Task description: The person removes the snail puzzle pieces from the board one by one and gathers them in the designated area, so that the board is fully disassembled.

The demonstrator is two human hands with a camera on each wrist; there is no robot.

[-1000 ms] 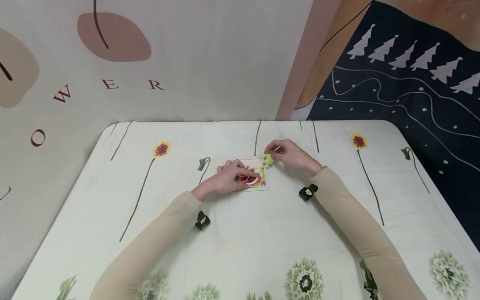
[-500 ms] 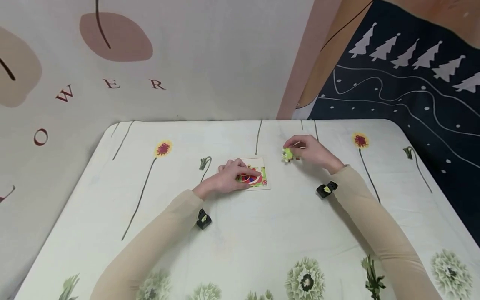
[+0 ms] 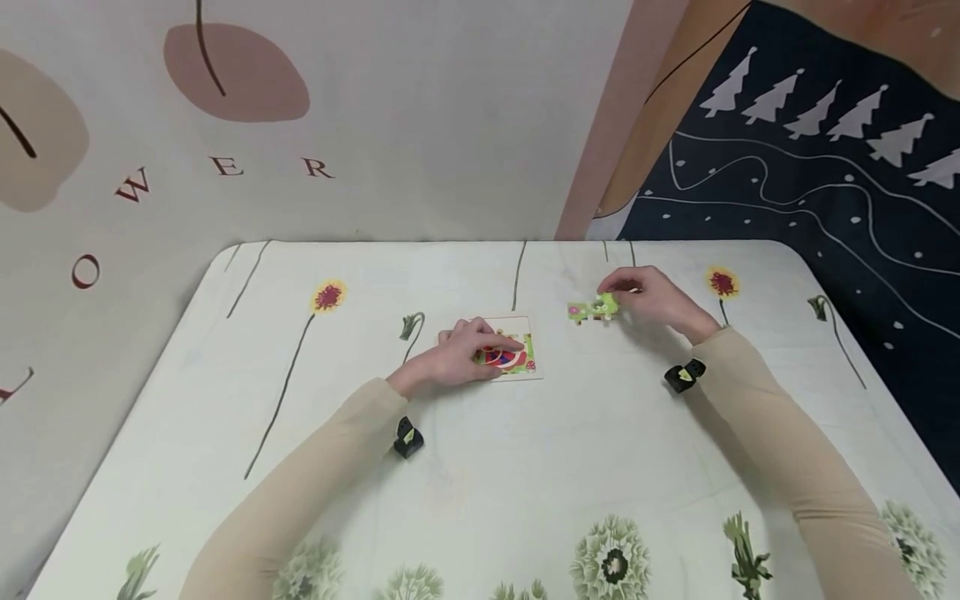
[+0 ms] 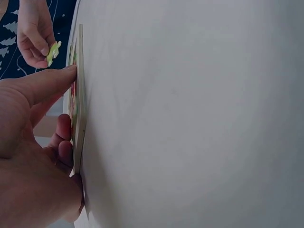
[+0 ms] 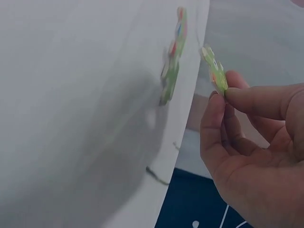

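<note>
since the earlier frames the right hand [image 3: 656, 298] has moved outward, away from the left hand [image 3: 461, 354], taking a green jigsaw piece [image 5: 217, 71] with it; the left hand has stayed over the jigsaw board [image 3: 516, 323].

largest first: a pale wall hanging [image 3: 435, 167] stands beyond both hands, and under them spreads a flower-printed tablecloth [image 3: 525, 467]. the left hand lies across the board, index finger stretched over the printed face, the other fingers loosely bent; it rests on the board rather than clearly gripping it, probably to keep it from sliding. the right hand's fingers are drawn in, thumb and fingertips nearly together, pinching the green piece by one edge, which seems meant to leave its knobs and print uncovered.

the jigsaw board lies flat beneath the left hand, partly hidden by it, with red, blue and green print and a pale bare strip on its far side. between the two hands, just beside the right fingertips, loose jigsaw pieces [image 3: 577, 311] lie on the cloth, perhaps set there to keep them off the board; how many is hard to tell. the right wrist view shows the held piece raised, apart from them.
</note>
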